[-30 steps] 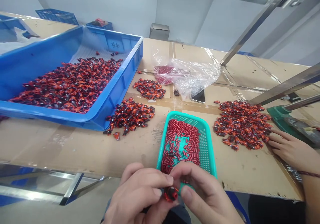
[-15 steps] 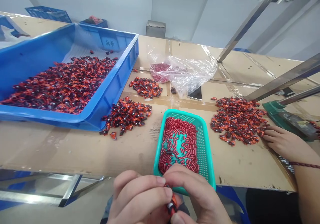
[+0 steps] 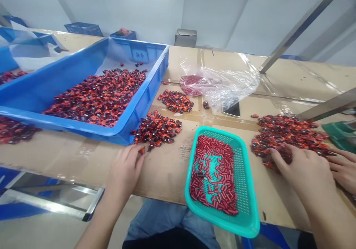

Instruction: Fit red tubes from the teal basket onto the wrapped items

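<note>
My left hand (image 3: 126,163) is at the front of a small pile of orange-and-black parts (image 3: 160,128), beside the blue tray's corner. A small orange part (image 3: 142,150) sits between its thumb and fingertips. My right hand (image 3: 308,171) reaches into the larger pile of similar parts (image 3: 289,130) on the right, thumb and fingers apart over the pieces; its fingertips partly blend into the heap. Between my hands stands a green perforated basket (image 3: 251,189), holding many short dark-red tubes (image 3: 214,145) and one black piece (image 3: 200,175).
A big blue tray (image 3: 122,130) of the same parts fills the left. Behind lie another small pile (image 3: 176,100), a clear plastic bag (image 3: 236,84) and a phone (image 3: 233,110). Another person's hand (image 3: 345,169) is close to my right hand. A metal post (image 3: 300,26) rises at right.
My hands were together in front of the basket around a small orange-and-black part. They have separated, left to the small pile, right to the large pile. The view has shifted left.
</note>
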Available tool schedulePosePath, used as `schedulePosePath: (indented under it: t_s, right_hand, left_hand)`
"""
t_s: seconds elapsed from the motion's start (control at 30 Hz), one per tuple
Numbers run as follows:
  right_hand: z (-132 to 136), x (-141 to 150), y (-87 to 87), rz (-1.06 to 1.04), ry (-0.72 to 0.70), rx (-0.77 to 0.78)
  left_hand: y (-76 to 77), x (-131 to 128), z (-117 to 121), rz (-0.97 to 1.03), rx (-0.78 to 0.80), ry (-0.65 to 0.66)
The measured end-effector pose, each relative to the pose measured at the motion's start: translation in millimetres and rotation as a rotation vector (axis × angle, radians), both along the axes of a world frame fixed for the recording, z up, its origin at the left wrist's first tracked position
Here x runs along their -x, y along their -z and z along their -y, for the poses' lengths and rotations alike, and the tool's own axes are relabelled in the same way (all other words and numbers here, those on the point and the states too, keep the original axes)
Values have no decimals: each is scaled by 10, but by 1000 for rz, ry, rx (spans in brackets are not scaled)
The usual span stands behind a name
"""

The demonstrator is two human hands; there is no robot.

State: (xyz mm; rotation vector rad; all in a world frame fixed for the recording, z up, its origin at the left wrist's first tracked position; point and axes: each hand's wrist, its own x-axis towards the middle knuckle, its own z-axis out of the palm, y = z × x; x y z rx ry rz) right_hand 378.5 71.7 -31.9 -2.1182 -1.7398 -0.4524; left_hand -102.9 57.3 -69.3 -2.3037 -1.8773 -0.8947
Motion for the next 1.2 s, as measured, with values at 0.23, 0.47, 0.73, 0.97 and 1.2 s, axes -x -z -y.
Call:
schedulePosePath:
  t_s: [0.23, 0.47, 0.73, 0.97, 1.2]
  right_hand:
    - [402, 832, -248, -59, -483, 70]
    - [585, 1464, -176, -6, -772, 367]
    - [554, 1422, -99, -108, -786, 335]
    - [761, 1623, -562, -970, -957, 154]
    - [875, 1885, -536, -957, -1061, -60]
  left_hand:
    - [-185, -199, 84, 179, -45, 83]
    - [-466, -705, 436, 703, 214, 306]
    - [-577, -992, 597, 1107, 239, 302]
    - [-632, -1067, 681, 983, 131, 421]
    - [-806, -1067, 702, 798, 23, 497]
